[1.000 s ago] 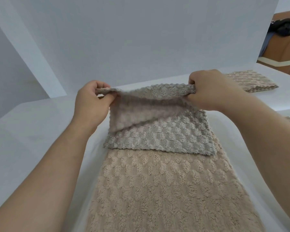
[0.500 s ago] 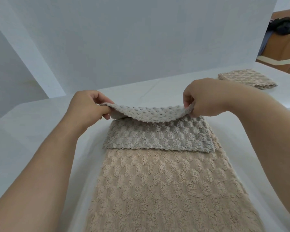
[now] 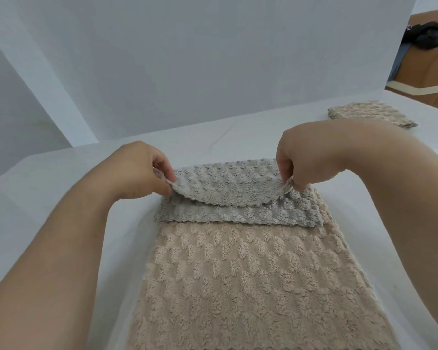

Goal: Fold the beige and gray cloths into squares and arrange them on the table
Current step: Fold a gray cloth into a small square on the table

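Left grip (image 3: pixel 139 170), right grip (image 3: pixel 299 160) pinching gray cloth (image 3: pixel 228 190) | flap lowered

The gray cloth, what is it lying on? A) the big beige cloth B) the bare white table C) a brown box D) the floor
A: the gray cloth rests on the far end of the big beige cloth, while both hands, left and right, pinch its top layer's corners.
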